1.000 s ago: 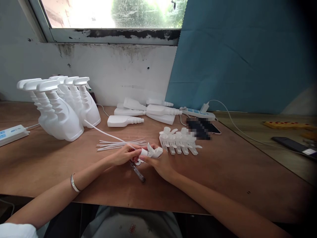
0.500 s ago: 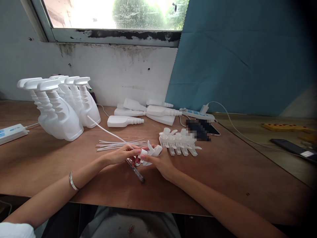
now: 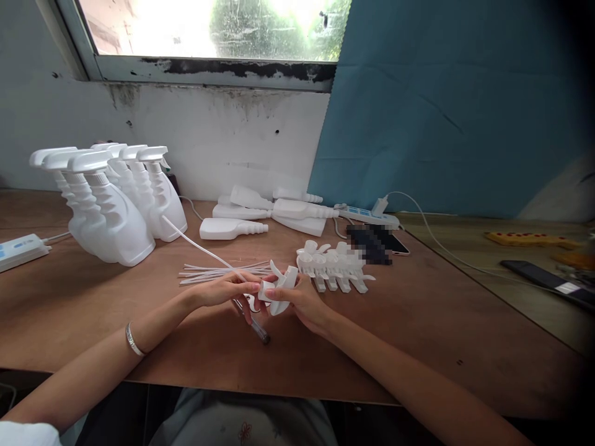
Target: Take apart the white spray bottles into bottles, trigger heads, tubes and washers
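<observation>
Our R grip (image 3: 307, 300) is clamping a white trigger head (image 3: 287, 282), fingers wrapping its body, thumb lying by the collar. Head is sitting btwn both grips, just above desk (image 3: 395, 347), lever pointing up, collar facing our L grip (image 3: 229, 290).

L grip is closing thumb + fingers on a white tube (image 3: 199, 248) right by the collar. Tube is running up & away from L grip, far end showing in front of the upright bottles. Can't tell if it's seating in the head; fingers are hiding the joint.

Under L grip a pen (image 3: 258, 331) is lying aslant on desk, dark end pointing toward us, w/ a small white part (image 3: 253, 302) showing beside it, mostly hidden. Just beyond L grip, loose tubes (image 3: 198, 274) are lying in a bundle. Just past R grip, more trigger heads (image 3: 332, 266) are lying in a tight cluster.

Farther out from both grips, empty-necked bottles (image 3: 233, 229) are lying on their sides, several overlapping. Well left of L grip, bottles w/ sprayers (image 3: 125, 220) are standing upright in a group. Beyond R grip, off to its right, a phone (image 3: 393, 240) is lying partly pixelated near a power strip (image 3: 365, 215).
</observation>
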Demonstrator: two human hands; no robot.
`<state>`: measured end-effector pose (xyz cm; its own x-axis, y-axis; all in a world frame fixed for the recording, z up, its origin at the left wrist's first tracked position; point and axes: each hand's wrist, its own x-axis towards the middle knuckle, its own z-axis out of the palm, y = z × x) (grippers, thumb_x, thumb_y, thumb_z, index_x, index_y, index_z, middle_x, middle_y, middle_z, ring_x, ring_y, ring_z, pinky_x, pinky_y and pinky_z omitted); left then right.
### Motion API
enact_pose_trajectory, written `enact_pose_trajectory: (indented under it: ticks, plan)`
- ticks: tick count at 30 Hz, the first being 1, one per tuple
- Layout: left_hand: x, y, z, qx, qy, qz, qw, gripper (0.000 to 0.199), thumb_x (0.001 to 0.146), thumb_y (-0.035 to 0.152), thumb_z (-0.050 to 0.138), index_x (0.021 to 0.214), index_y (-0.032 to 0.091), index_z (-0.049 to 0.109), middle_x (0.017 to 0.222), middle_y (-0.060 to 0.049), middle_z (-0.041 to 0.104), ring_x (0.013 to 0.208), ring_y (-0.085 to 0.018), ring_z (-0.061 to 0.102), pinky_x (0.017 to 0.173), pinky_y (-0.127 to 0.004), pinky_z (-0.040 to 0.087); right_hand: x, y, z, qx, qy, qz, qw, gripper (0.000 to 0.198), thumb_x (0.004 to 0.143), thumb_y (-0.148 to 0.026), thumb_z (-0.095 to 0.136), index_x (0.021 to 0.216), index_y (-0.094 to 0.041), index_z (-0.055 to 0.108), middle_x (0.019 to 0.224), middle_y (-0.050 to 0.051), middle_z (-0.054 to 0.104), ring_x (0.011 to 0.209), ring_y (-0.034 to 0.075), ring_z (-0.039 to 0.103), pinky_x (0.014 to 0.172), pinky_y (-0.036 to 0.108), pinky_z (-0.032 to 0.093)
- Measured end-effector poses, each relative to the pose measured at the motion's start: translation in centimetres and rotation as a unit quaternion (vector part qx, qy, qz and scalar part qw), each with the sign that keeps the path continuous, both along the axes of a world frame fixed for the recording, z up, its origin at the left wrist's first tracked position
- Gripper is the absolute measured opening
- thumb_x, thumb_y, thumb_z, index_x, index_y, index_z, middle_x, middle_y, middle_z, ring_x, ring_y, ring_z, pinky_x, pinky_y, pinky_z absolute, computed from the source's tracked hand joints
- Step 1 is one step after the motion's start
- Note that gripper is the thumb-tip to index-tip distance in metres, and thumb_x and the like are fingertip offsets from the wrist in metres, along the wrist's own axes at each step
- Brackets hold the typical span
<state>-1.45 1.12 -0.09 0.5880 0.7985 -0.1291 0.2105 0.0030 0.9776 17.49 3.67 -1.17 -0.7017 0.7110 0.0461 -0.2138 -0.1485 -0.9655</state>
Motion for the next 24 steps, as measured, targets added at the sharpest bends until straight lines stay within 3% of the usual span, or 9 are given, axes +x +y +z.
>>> enact_pose_trajectory:
  ticks: [3,5,8,10,14,17,21,24]
  plan:
    - [-0.2,0.0,0.5,-0.059,-0.026,-0.069,0.996,0.032,0.084,0.04,0.047,0.088,0.012,0.062,0.083,-0.012,0.066,0.069,-0.021,0.064,0.06,-0.03,0.05,0.2,0.1,-0.1,-0.02,0.001,0.015,1.0,0.021,0.061,-0.024,0.072,0.077,-0.013,0.063,0.061,0.0,0.064,0.053,0.012,0.059,0.055,0.024,0.045]
    - [-0.7,0.1,0.6,-0.065,-0.08,-0.073,0.992,0.028,0.083,0.035,0.048,0.081,0.011,0.06,0.074,-0.011,0.066,0.067,-0.021,0.064,0.061,-0.032,0.05,0.5,0.4,-0.1,-0.055,0.012,0.006,0.998,0.023,0.058,-0.022,0.074,0.077,-0.013,0.064,0.063,0.0,0.065,0.056,0.012,0.06,0.057,0.024,0.046]
    - [-2.2,0.7,0.9,-0.035,-0.189,0.01,0.981,0.026,0.08,0.031,0.05,0.062,0.013,0.049,0.058,-0.006,0.062,0.057,-0.021,0.063,0.055,-0.031,0.05,1.0,1.0,-0.2,-0.085,0.027,-0.013,0.996,0.028,0.054,-0.021,0.076,0.076,-0.014,0.063,0.065,0.001,0.066,0.064,0.016,0.062,0.06,0.026,0.047]
    - [-3.3,1.2,1.5,-0.019,-0.207,0.056,0.977,0.029,0.077,0.031,0.05,0.054,0.015,0.04,0.054,-0.005,0.06,0.054,-0.021,0.062,0.053,-0.031,0.049,1.2,1.3,-0.3,-0.085,0.032,-0.018,0.996,0.027,0.054,-0.021,0.076,0.076,-0.014,0.062,0.066,0.002,0.066,0.069,0.018,0.064,0.061,0.027,0.048]
    - [-4.5,1.8,2.9,-0.012,-0.056,0.082,0.995,0.02,0.07,0.026,0.044,0.055,0.014,0.045,0.07,-0.01,0.066,0.063,-0.02,0.062,0.057,-0.03,0.048,1.0,1.1,-0.6,-0.081,0.018,-0.014,0.996,0.029,0.056,-0.022,0.076,0.079,-0.014,0.06,0.071,0.004,0.067,0.072,0.018,0.064,0.062,0.026,0.047]
    - [-4.6,2.2,3.2,0.021,0.053,0.18,0.982,0.016,0.062,0.019,0.04,0.07,0.014,0.053,0.081,-0.008,0.066,0.074,-0.019,0.061,0.062,-0.027,0.047,0.6,0.7,-1.0,-0.061,0.001,0.0,0.998,0.03,0.055,-0.022,0.077,0.078,-0.013,0.059,0.074,0.005,0.068,0.07,0.017,0.064,0.066,0.028,0.047]
    - [-5.2,2.3,2.8,0.073,0.177,0.268,0.944,0.013,0.056,0.016,0.035,0.061,0.016,0.047,0.052,-0.001,0.053,0.052,-0.014,0.052,0.052,-0.023,0.039,0.4,0.4,-1.2,-0.049,-0.016,0.01,0.999,0.032,0.052,-0.022,0.078,0.076,-0.014,0.059,0.073,0.004,0.068,0.07,0.018,0.063,0.069,0.03,0.046]
    - [-6.2,1.5,2.9,0.15,0.344,0.306,0.875,0.009,0.06,0.017,0.034,0.057,0.018,0.043,0.051,-0.001,0.049,0.05,-0.015,0.048,0.05,-0.024,0.032,0.4,0.3,-1.2,-0.042,-0.02,0.011,0.999,0.032,0.052,-0.023,0.078,0.077,-0.014,0.06,0.074,0.003,0.068,0.07,0.018,0.063,0.07,0.03,0.045]
